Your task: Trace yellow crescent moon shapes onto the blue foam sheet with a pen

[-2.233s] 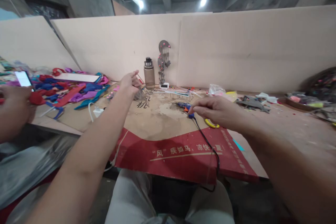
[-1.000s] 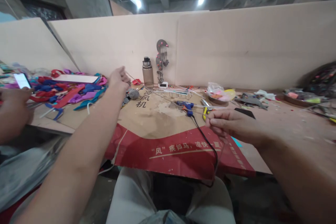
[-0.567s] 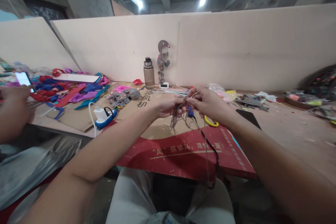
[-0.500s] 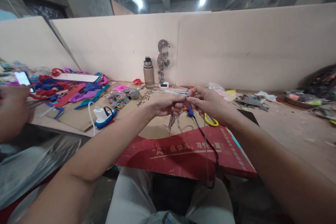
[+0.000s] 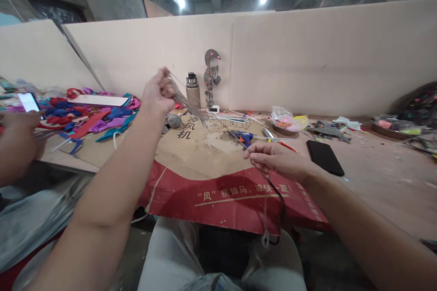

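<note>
My left hand (image 5: 159, 93) is raised in front of the board, closed on a bundle of grey yarn strands (image 5: 187, 104) that trails down to the right, smeared by motion. Lower and to the right, above the cardboard's red edge, my right hand (image 5: 275, 159) has its fingers pinched on a grey yarn strand (image 5: 265, 211). That strand hangs past the table edge and ends in a loop near my knees. Just beyond my right hand lies a blue glue gun (image 5: 244, 137), its black cord (image 5: 278, 193) running down over the edge. Scissors (image 5: 271, 135) lie beside the gun.
Printed cardboard (image 5: 205, 163) covers the table before me. Behind stand a bottle (image 5: 193, 93) and a grey moon-shaped hanging ornament (image 5: 212, 77). A black phone (image 5: 325, 158) lies right. At left are colourful fabric strips (image 5: 102, 120) and another person's hand (image 5: 20, 129) by a lit phone.
My hands were together over the cardboard; now they are apart. The left has swung up and left with the yarn bundle, and the right has moved slightly down and nearer, uncovering the glue gun.
</note>
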{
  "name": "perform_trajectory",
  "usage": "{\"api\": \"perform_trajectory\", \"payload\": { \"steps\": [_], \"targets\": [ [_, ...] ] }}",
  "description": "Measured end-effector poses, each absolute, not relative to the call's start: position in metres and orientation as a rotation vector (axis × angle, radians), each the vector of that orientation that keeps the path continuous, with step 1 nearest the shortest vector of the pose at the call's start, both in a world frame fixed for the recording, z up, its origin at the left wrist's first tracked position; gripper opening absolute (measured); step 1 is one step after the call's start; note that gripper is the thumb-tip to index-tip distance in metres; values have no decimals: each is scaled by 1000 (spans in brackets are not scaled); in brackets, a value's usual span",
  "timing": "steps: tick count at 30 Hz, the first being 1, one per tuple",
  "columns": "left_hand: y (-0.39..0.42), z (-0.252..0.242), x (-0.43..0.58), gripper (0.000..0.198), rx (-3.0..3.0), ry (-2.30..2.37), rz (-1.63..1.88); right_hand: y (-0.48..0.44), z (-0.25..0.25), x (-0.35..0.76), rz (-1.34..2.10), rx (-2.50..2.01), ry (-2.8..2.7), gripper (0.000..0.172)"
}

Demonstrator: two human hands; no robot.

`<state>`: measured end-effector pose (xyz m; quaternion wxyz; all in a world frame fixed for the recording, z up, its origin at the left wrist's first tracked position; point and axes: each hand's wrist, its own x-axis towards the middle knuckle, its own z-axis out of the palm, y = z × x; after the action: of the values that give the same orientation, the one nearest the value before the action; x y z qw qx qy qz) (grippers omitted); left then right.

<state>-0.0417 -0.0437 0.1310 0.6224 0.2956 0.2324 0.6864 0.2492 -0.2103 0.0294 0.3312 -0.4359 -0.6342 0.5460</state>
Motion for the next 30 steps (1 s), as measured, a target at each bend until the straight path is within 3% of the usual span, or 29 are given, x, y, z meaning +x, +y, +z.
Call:
{"api": "perform_trajectory", "payload": {
  "steps": [4,8,13,21,26,30],
  "targets": [
    [-18,133,-83,34,555,547,1979,-218,17,262,1515,-1215,-1607,34],
    [-20,116,-80,32,575,663,1966,-217,18,265,1536,-1219,-1582,31],
    [-48,84,-16,21,771,756,1543,-209,31,245,1469,-1213,-1539,27],
    [-116,28,77,24,1251,749,787,-192,41,217,1097,-1421,-1652,16],
    [-123,29,77,34,1275,721,463,-191,50,217,858,-1507,-1670,7],
    [-110,46,55,32,1282,616,185,-199,53,224,1015,-1403,-1584,9]
  ]
}}
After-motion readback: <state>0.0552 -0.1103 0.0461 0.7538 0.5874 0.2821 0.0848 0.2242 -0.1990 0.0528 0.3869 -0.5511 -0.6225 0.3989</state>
